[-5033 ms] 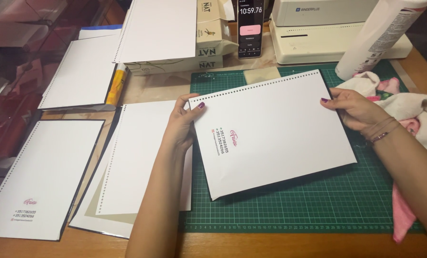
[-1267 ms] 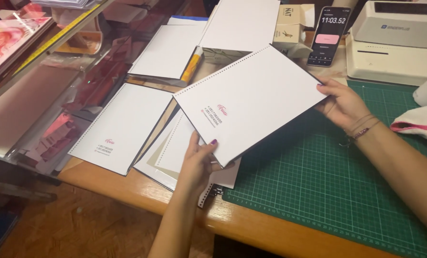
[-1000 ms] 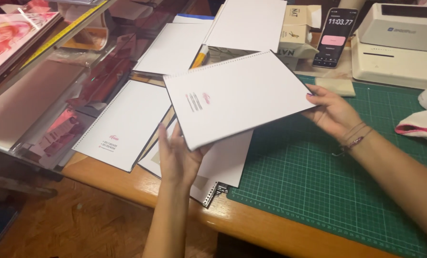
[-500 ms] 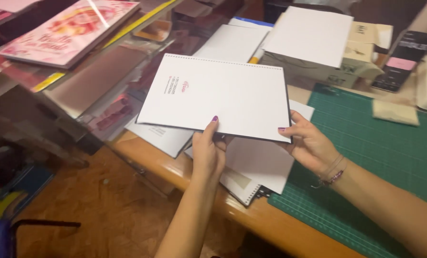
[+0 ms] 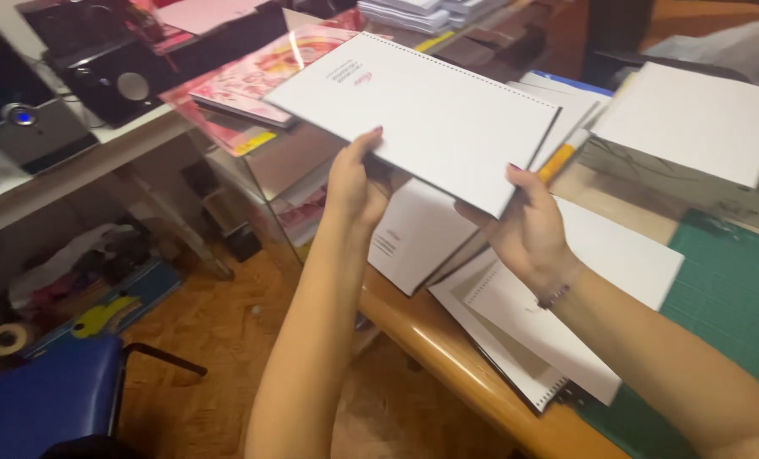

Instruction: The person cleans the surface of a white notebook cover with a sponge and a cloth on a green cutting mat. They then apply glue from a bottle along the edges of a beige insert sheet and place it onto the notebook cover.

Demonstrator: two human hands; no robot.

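Left hand: the left hand [image 5: 355,183] is gripping the near edge of a white sheet stack [image 5: 422,115], thumb on top and fingers curled underneath, pinching it.
Right hand: the right hand [image 5: 524,229] is pinching the stack's near right corner, thumb lying on top and fingers going under the board; a thin bracelet [image 5: 558,293] is sitting on the wrist.
White sheet stack: it is being held up in the air, tilted, above the table's left edge and over the glass shelf [image 5: 286,157]; a row of small punched holes is running along its far right edge and a small red mark is showing near its far left corner.
Below the stack: more white punched sheets [image 5: 566,280] are lying overlapped on the wooden table [image 5: 447,340], some hanging slightly over its rounded edge.
Green mat: a green cutting mat [image 5: 727,289] is lying at the right, just beside the loose sheets.
Box: a cardboard box [image 5: 694,127] with a white sheet on top is standing behind the mat.
Pink book: a pink and red picture book [image 5: 260,72] is lying on the shelf, beyond the held stack.
Floor side: a blue chair [image 5: 44,404] is standing at the lower left on the wooden floor, with a roll of tape [image 5: 5,340] near it.
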